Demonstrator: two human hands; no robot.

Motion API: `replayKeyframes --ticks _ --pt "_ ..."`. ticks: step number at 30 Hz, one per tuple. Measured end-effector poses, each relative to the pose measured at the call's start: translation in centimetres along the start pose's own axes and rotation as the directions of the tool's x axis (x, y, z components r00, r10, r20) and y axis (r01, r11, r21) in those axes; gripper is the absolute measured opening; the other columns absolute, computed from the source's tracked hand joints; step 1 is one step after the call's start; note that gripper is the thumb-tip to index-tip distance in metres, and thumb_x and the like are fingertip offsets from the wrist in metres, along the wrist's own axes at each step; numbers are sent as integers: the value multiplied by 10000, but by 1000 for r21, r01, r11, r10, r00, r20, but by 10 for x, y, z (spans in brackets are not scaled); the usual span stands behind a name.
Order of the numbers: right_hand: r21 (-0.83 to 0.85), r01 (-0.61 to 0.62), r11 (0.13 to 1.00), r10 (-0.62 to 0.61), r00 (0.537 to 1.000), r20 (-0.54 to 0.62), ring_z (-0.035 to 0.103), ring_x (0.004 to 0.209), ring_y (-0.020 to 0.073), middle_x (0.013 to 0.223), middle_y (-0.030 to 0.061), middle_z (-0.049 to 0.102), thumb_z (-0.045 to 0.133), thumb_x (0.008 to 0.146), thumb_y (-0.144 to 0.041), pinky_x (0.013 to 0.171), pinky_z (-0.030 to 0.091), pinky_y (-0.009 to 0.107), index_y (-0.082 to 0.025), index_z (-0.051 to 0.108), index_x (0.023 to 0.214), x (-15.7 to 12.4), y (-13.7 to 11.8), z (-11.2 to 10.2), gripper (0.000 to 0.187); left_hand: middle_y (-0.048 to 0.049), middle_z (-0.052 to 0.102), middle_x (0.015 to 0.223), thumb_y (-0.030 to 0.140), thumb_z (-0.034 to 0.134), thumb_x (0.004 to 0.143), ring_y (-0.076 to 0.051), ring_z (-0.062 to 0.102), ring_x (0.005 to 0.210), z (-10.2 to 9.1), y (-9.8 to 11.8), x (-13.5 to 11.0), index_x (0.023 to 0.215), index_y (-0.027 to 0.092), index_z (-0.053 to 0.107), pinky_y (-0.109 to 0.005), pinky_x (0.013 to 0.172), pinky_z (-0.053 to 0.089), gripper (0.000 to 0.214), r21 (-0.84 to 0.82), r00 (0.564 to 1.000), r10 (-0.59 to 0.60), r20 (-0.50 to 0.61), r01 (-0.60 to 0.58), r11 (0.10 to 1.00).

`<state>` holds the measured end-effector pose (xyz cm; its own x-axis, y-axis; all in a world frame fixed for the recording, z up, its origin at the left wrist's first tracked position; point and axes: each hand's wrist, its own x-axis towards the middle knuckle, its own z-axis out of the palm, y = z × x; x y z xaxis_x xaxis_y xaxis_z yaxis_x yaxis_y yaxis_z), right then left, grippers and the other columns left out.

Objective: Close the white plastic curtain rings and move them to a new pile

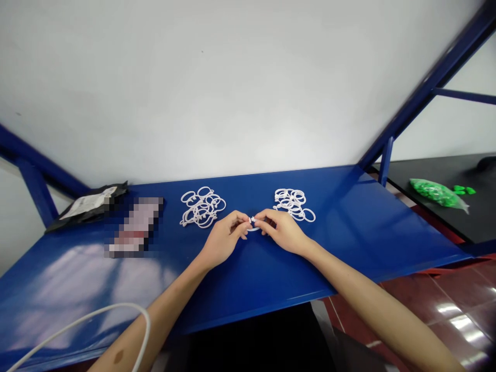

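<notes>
Between my fingertips is a white plastic curtain ring, with its small knobbed ends uppermost and its curve just above the blue table. My left hand pinches it from the left. From the right, my right hand pinches the other side, thumb and forefinger closed on it. Whether the two ends are joined is too small to make out. A loose pile of similar white rings lies beyond my left hand. Just behind my right hand is a second pile of rings.
On the blue table, a black package and a blurred-out oblong item lie to the left. A white cable loops near my left forearm. Blue frame bars flank the table. A bag of green pieces rests on a black surface at right.
</notes>
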<state>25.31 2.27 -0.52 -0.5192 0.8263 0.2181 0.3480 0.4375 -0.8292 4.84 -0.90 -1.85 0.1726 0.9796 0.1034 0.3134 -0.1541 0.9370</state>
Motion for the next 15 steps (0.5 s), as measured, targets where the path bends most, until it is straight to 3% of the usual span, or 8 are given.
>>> replayKeyframes --ticks 5,15 --pt "90 -55 994 54 998 20 667 632 141 823 7 731 589 978 -339 613 498 254 -216 686 941 -1 -1 2 161 23 700 743 353 559 928 -149 682 667 2 3 -1 910 224 613 -289 695 548 141 47 1000 16 -11 -16 999" --pt "81 -49 996 42 995 85 636 598 122 801 -2 716 569 986 -311 601 485 235 -213 665 895 -3 5 5 164 43 648 649 236 539 914 -131 618 609 8 1 -5 769 220 597 -242 609 457 157 191 994 86 -70 -71 979"
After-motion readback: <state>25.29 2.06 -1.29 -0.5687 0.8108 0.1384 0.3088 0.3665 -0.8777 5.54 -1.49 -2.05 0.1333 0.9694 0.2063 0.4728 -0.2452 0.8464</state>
